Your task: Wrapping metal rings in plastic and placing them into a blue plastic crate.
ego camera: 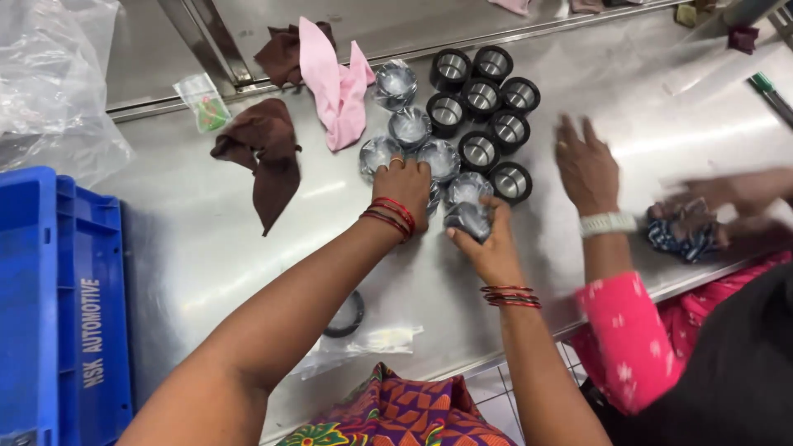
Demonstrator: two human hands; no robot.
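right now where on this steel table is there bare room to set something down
Bare steel table lies between the blue plastic crate and the brown cloth, running under the left hand. Another patch lies beyond the co-worker's hand, toward the green pen. It is crowded around the black metal rings, the plastic-wrapped rings and the right hand.

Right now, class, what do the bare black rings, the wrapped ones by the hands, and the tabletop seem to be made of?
Bare black rings: probably metal, dark outside with a bright, shiny bore.
Wrapped rings: likely the same parts in thin clear plastic film, crinkled and glinting; the right hand holds one.
Tabletop: seemingly brushed stainless steel, grey with soft reflections.
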